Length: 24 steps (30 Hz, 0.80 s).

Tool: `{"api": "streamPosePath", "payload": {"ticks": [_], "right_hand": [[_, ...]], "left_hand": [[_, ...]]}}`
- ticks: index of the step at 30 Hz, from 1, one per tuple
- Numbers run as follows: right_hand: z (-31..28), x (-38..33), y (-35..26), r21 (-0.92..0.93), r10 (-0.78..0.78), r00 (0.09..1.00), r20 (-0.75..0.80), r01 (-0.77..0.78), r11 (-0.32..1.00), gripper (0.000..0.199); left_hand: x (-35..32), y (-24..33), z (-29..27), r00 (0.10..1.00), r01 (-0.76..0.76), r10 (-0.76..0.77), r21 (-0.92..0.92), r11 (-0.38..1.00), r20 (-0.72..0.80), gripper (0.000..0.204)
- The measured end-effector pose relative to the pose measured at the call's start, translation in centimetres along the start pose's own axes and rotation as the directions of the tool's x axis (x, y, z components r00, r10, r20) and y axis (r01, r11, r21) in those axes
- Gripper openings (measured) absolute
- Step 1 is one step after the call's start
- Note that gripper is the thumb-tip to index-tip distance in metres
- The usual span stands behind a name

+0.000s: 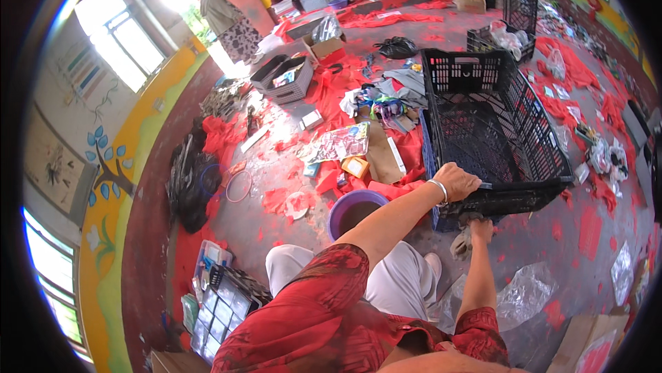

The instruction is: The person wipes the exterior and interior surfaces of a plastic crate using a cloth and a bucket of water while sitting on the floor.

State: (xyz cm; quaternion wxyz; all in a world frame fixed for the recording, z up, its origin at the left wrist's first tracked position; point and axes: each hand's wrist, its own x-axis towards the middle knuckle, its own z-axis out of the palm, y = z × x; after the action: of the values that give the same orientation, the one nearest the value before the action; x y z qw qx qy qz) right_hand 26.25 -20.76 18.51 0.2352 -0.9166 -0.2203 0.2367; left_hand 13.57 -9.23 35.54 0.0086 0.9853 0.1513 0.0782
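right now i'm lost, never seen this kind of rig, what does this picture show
There is no machine: the camera sits on a person's head, looking down through a fisheye lens that bends straight edges. The wearer's bare left hand grips the near rim of a black crate. Lower down, the right hand holds what looks like a greyish cloth by the crate's near side. Red fabric lies scattered over the floor, with a purple basin nearby. Another person stands farther back.

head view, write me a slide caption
Black perforated plastic crate, left grip on its near rim, right grip holding a greyish cloth below.
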Motion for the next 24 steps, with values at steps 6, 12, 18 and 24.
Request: {"api": "streamPosePath", "payload": {"ticks": [6,12,18,24], "right_hand": [[1.0,-4.1,-1.3,0.001,0.109,0.994,0.032,-0.109,0.994,0.05],[1.6,1.4,2.8,0.023,0.093,0.994,-0.057,-0.092,0.995,0.071],[4.0,3.9,3.9,-0.118,-0.413,0.886,-0.211,0.397,0.91,0.049],[5.6,2.5,0.2,-0.022,-0.526,0.801,-0.287,0.544,0.839,0.04]], "left_hand": [[-3.3,-0.4,0.4,0.999,0.034,-0.033,0.015,0.999,-0.031,0.016],[1.1,-1.2,0.3,0.982,0.058,-0.068,0.061,0.996,0.179,0.012],[3.4,-8.1,12.0,0.993,-0.058,0.063,0.055,0.997,-0.103,0.023],[8.2,-5.1,11.4,0.985,-0.145,0.161,0.203,0.968,-0.063,0.015]]}}
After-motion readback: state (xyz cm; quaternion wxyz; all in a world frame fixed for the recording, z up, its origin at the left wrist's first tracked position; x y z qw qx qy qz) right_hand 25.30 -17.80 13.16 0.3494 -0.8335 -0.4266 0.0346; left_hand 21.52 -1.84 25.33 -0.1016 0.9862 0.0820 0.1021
